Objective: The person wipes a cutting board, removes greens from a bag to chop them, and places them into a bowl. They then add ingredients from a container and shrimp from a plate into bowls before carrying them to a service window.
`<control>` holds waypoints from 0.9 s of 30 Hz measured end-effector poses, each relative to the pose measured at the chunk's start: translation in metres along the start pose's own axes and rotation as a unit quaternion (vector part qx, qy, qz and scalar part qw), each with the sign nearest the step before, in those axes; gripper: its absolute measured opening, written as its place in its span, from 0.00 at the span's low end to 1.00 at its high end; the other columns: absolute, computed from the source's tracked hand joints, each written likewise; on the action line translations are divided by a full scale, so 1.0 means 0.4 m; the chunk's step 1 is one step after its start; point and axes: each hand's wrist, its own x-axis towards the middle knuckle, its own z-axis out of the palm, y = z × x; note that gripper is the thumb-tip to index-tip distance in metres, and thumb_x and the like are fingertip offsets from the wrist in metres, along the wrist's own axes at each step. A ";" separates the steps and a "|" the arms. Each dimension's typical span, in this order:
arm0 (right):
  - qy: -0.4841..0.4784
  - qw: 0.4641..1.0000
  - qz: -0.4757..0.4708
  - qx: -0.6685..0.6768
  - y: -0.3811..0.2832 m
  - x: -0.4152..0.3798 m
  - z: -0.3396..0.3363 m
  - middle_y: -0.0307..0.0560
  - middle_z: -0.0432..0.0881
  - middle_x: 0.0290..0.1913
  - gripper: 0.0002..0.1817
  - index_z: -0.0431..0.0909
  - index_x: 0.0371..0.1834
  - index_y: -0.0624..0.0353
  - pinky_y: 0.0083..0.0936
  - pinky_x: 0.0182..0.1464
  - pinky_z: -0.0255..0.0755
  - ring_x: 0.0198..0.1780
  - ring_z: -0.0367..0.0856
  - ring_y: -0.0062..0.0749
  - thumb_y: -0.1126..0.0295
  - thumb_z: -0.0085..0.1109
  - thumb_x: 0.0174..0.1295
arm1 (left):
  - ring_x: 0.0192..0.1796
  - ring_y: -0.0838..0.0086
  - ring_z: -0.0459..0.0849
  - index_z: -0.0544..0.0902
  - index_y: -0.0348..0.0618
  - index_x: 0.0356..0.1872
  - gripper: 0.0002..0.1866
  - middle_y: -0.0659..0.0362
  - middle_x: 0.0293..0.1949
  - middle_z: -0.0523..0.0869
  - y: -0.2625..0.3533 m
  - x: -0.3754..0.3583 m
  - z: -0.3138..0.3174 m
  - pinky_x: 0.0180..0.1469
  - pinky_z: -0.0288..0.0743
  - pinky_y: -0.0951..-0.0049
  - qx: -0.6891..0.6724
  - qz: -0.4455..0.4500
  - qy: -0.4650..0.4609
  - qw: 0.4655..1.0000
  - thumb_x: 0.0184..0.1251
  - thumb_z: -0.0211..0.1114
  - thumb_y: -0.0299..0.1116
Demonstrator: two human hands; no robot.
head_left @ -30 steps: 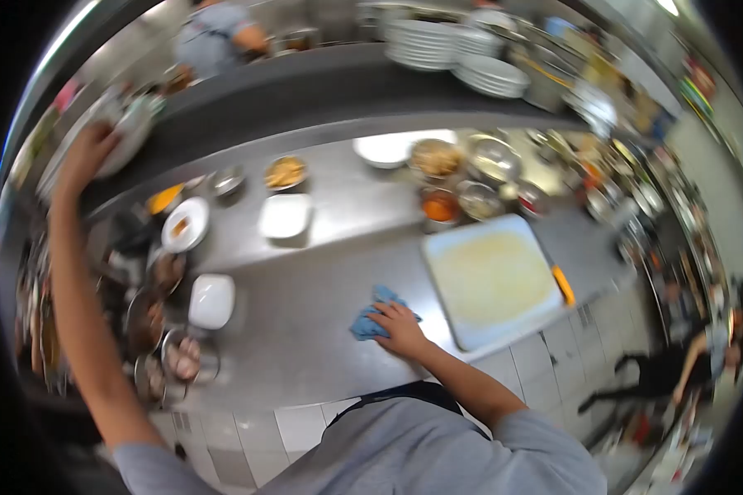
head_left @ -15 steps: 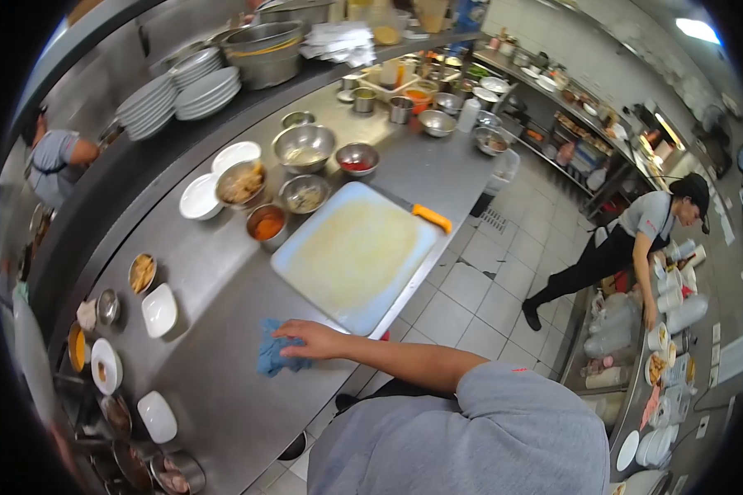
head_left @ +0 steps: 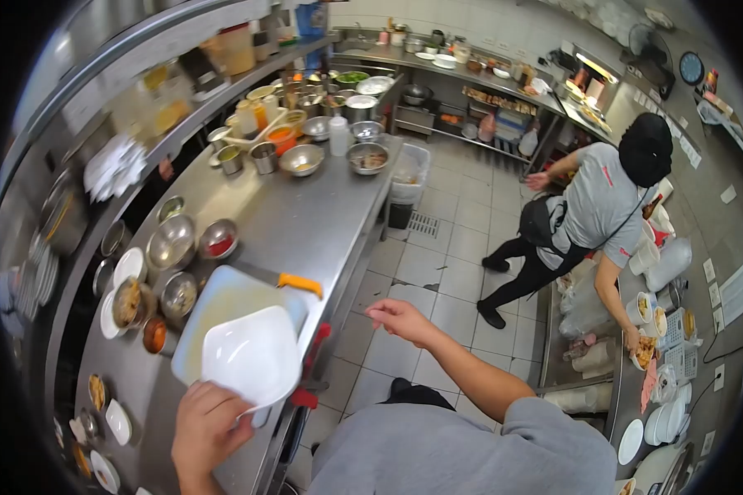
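Left hand (head_left: 210, 429): fingers closed on the rim of one white square bowl (head_left: 252, 356), above the cutting board (head_left: 215, 307). Right hand (head_left: 400, 320): empty, partly curled.

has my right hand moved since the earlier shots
Yes: the right hand was on a cloth on the steel counter; now it is past the counter's edge, out over the tiled floor.

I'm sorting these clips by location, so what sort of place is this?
Most likely a restaurant's working kitchen: a long steel counter carries many metal bowls of food, a cutting board lies on it, and a co-worker in a cap works at another counter with food containers.
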 end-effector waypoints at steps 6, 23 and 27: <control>-0.042 0.979 0.088 0.179 -0.124 -0.102 -0.330 0.38 0.84 0.39 0.21 0.75 0.60 0.57 0.13 0.30 0.64 0.29 0.71 0.13 0.53 0.47 0.77 | 0.37 0.65 0.81 0.83 0.47 0.32 0.14 0.61 0.32 0.82 0.036 0.529 0.309 0.41 0.72 0.64 -0.035 0.163 -0.020 0.986 0.39 0.73 0.25; 0.208 0.926 0.145 0.279 0.017 0.513 -1.069 0.44 0.76 0.37 0.15 0.64 0.54 0.59 0.24 0.29 0.69 0.29 0.76 0.26 0.71 0.49 0.65 | 0.41 0.65 0.79 0.75 0.45 0.29 0.10 0.60 0.33 0.76 -0.170 1.672 1.008 0.45 0.70 0.63 -0.134 0.332 -0.143 0.923 0.52 0.69 0.31; 0.288 0.916 0.129 0.248 -0.012 0.722 -1.342 0.44 0.76 0.36 0.15 0.64 0.52 0.59 0.25 0.27 0.69 0.28 0.77 0.27 0.72 0.49 0.62 | 0.50 0.59 0.79 0.76 0.43 0.34 0.11 0.56 0.41 0.78 -0.192 1.951 1.033 0.55 0.71 0.61 -0.189 0.323 -0.043 0.927 0.56 0.69 0.32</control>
